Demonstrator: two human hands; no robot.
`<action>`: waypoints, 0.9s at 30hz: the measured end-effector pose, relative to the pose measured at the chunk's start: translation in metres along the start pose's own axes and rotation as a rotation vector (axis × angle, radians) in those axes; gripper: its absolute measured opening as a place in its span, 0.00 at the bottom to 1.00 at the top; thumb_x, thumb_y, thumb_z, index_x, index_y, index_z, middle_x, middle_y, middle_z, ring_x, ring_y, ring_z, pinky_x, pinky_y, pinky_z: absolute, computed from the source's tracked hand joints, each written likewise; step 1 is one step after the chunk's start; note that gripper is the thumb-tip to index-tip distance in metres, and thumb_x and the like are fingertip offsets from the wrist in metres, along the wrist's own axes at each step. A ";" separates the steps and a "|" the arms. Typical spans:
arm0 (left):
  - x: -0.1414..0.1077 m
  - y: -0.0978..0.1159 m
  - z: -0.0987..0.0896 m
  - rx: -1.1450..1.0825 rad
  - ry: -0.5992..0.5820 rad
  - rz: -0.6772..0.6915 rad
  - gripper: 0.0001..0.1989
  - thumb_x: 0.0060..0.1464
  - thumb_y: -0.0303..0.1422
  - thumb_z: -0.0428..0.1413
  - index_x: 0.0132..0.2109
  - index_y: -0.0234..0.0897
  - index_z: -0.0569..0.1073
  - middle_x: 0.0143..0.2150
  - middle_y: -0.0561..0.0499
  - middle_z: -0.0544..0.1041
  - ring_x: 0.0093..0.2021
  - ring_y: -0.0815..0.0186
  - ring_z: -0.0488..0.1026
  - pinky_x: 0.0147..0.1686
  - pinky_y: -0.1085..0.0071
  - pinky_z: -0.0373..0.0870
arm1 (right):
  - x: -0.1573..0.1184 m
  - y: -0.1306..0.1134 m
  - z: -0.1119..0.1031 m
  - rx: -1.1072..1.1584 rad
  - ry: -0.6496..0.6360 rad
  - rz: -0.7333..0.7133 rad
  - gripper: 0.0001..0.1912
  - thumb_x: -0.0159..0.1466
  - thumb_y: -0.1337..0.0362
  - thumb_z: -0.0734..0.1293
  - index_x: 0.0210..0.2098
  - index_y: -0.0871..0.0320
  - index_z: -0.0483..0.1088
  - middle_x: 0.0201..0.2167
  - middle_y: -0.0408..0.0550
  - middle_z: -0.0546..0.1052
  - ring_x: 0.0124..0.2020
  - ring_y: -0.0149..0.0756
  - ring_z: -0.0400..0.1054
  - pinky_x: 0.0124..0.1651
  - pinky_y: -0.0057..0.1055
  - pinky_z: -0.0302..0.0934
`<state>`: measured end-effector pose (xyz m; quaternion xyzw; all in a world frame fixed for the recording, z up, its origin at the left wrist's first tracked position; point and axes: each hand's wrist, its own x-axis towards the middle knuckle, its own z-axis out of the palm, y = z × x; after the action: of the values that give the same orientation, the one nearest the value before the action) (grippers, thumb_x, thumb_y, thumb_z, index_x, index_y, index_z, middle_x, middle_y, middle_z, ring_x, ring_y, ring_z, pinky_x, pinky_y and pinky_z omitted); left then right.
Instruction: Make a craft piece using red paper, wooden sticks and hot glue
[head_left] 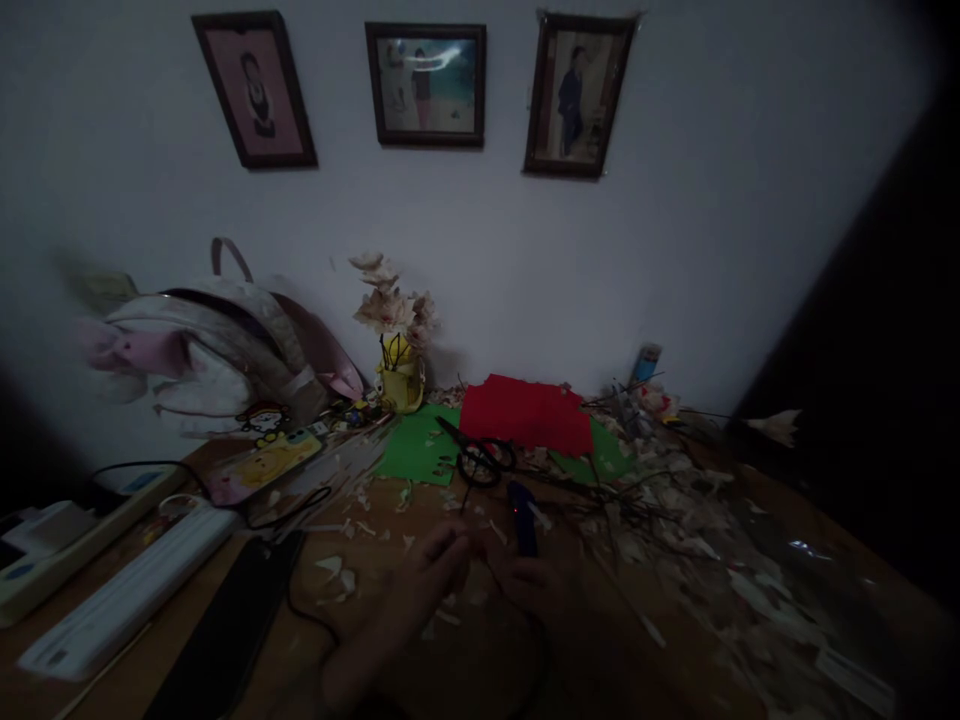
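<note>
Left grip [435, 572] curled, can't tell on what; my right grip [529, 583] closed around dark-blue plastic tool [523, 518], red light [516, 510] showing.

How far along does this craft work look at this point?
Done: a bunch of pale petal-like flowers stands in a yellow holder, and pale scraps litter the wooden table. In hand: the left hand and right hand meet near a dark blue handheld tool, holding something too dim to identify. Still left: a red paper sheet lying over a green paper sheet, with black-handled scissors beside them.
</note>
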<state>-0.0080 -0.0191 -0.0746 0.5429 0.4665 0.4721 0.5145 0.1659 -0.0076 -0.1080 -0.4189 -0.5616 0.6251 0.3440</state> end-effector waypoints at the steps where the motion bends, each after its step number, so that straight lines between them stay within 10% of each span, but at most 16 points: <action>1: 0.000 0.002 0.001 -0.027 -0.018 -0.035 0.22 0.47 0.53 0.51 0.27 0.36 0.65 0.16 0.60 0.58 0.18 0.73 0.53 0.19 0.76 0.49 | -0.001 0.000 0.000 -0.012 0.006 0.008 0.26 0.44 0.42 0.69 0.27 0.59 0.76 0.24 0.45 0.72 0.28 0.32 0.63 0.32 0.26 0.56; 17: -0.003 0.010 0.003 -0.106 -0.037 -0.088 0.22 0.48 0.52 0.51 0.22 0.37 0.61 0.16 0.59 0.57 0.19 0.73 0.52 0.20 0.75 0.50 | 0.000 -0.004 0.005 -0.051 0.018 -0.058 0.30 0.44 0.38 0.66 0.26 0.59 0.77 0.26 0.48 0.75 0.30 0.36 0.65 0.33 0.28 0.57; 27: -0.004 0.005 0.000 -0.174 -0.063 -0.031 0.14 0.38 0.41 0.63 0.32 0.37 0.75 0.32 0.51 0.72 0.31 0.68 0.65 0.29 0.75 0.59 | -0.004 0.014 -0.005 -0.097 0.076 -0.007 0.26 0.45 0.41 0.68 0.30 0.58 0.76 0.29 0.47 0.74 0.33 0.38 0.65 0.38 0.33 0.59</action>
<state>-0.0079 -0.0229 -0.0700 0.5034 0.4156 0.4855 0.5814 0.1726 -0.0114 -0.1214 -0.4563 -0.5795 0.5795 0.3466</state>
